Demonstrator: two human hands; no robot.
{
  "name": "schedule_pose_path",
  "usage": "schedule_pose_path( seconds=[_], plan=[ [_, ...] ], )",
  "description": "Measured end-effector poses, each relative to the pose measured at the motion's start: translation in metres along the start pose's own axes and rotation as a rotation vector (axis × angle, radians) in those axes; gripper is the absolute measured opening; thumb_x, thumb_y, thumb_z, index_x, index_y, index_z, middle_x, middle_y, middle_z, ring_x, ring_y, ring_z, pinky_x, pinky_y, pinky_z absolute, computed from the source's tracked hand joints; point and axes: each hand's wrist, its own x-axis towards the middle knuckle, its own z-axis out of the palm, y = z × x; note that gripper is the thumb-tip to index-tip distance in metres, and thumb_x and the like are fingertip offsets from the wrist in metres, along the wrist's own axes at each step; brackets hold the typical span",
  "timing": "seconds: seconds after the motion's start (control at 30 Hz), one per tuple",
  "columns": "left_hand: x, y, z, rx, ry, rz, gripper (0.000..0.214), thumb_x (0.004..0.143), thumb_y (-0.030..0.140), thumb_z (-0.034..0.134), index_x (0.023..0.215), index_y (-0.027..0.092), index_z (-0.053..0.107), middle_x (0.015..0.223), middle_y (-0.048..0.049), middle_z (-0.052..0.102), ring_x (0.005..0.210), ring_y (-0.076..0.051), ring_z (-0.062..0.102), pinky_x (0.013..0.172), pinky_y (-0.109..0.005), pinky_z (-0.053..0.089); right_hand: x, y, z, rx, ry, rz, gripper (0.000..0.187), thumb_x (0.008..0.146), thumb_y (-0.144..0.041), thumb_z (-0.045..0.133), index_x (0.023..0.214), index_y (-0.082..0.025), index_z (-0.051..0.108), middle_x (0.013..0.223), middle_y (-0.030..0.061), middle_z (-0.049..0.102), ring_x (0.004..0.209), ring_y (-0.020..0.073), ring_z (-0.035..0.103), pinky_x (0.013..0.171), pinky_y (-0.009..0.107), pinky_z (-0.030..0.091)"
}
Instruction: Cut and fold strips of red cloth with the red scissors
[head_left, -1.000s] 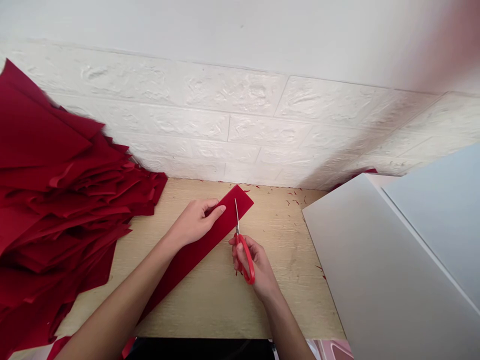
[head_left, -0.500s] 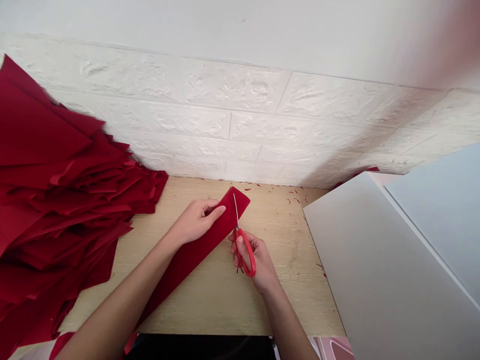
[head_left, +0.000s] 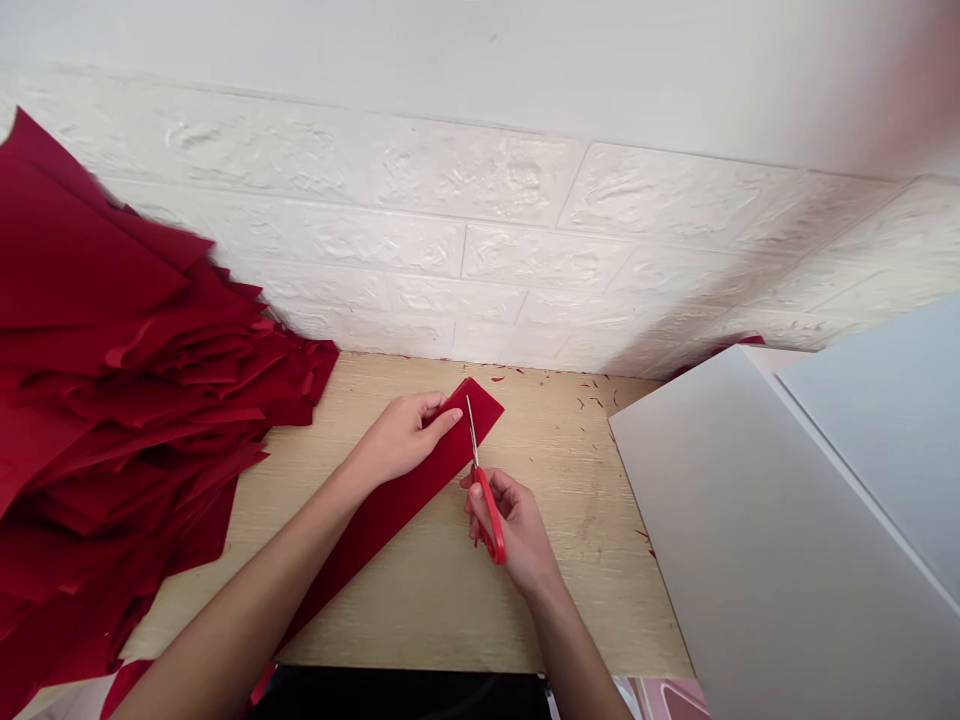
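Note:
A long folded strip of dark red fabric (head_left: 409, 500) lies slantwise across the wooden table, its squared end pointing away toward the wall. My left hand (head_left: 401, 435) grips the strip near that far end, thumb on top and fingers curled at its upper edge. In my right hand (head_left: 510, 520) is a pair of red-handled scissors (head_left: 491, 515), held by the handles. The narrow metal blades lie across the fabric just short of its end, close to my left thumb. Whether the lower blade sits under the cloth cannot be made out.
At the left rises a large heap of red fabric pieces (head_left: 150, 400). A light grey box-like panel (head_left: 750, 500) stands on the right. Small red scraps (head_left: 596, 402) dot the wooden table (head_left: 450, 600) near the white brick-patterned wall (head_left: 420, 240).
The scissors' handles have turned more edge-on and drawn closer together, while the blades stay over the fabric's end. My left hand keeps its hold; the whole view has shifted slightly.

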Motion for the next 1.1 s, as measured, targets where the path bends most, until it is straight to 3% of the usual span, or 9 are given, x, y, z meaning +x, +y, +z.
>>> schedule_pose_path(
  seconds=[0.27, 0.57, 0.73, 0.9, 1.1],
  plan=[
    [0.0024, -0.0005, 0.0034, -0.111, -0.085, -0.016, 0.035, 0.091, 0.048, 0.048, 0.076, 0.017, 0.053, 0.066, 0.0036, 0.049, 0.057, -0.01, 0.042, 0.054, -0.023, 0.033, -0.0019, -0.0005, -0.0022, 0.008, -0.005, -0.02, 0.054, 0.07, -0.069, 0.074, 0.08, -0.018, 0.059, 0.068, -0.0033, 0.054, 0.051, 0.0072, 0.046, 0.045, 0.022, 0.04],
    [0.0041, 0.0007, 0.0041, 0.08, -0.033, 0.08, 0.037, 0.094, 0.044, 0.042, 0.066, 0.019, 0.04, 0.063, 0.0042, 0.044, 0.059, -0.011, 0.041, 0.059, -0.024, 0.033, -0.0004, 0.0007, -0.0009, 0.014, 0.003, -0.023, 0.056, 0.067, -0.07, 0.075, 0.077, -0.018, 0.058, 0.066, -0.0041, 0.052, 0.05, 0.0072, 0.045, 0.043, 0.022, 0.039],
    [0.002, 0.0022, 0.0068, 0.02, -0.006, 0.019, 0.035, 0.092, 0.044, 0.046, 0.068, 0.019, 0.047, 0.064, 0.0033, 0.049, 0.058, -0.011, 0.043, 0.055, -0.023, 0.033, 0.0006, 0.0031, -0.0011, 0.008, 0.017, -0.027, 0.054, 0.067, -0.069, 0.075, 0.077, -0.019, 0.058, 0.065, -0.0047, 0.051, 0.05, 0.007, 0.044, 0.043, 0.022, 0.039],
    [0.001, 0.004, 0.0084, -0.119, -0.03, -0.057, 0.032, 0.09, 0.047, 0.051, 0.082, 0.017, 0.06, 0.072, 0.0005, 0.062, 0.06, -0.013, 0.053, 0.054, -0.023, 0.038, 0.0007, 0.0008, 0.0009, -0.002, 0.008, -0.037, 0.054, 0.067, -0.069, 0.075, 0.077, -0.019, 0.058, 0.064, -0.005, 0.05, 0.049, 0.0073, 0.043, 0.044, 0.022, 0.039],
    [0.002, 0.004, 0.0074, -0.139, -0.031, -0.058, 0.033, 0.09, 0.047, 0.052, 0.079, 0.017, 0.059, 0.069, 0.0014, 0.063, 0.057, -0.012, 0.054, 0.053, -0.022, 0.038, 0.0008, -0.0003, 0.0021, -0.019, 0.016, -0.054, 0.052, 0.069, -0.068, 0.074, 0.077, -0.019, 0.059, 0.065, -0.0041, 0.052, 0.05, 0.0077, 0.044, 0.046, 0.022, 0.042]
  ],
)
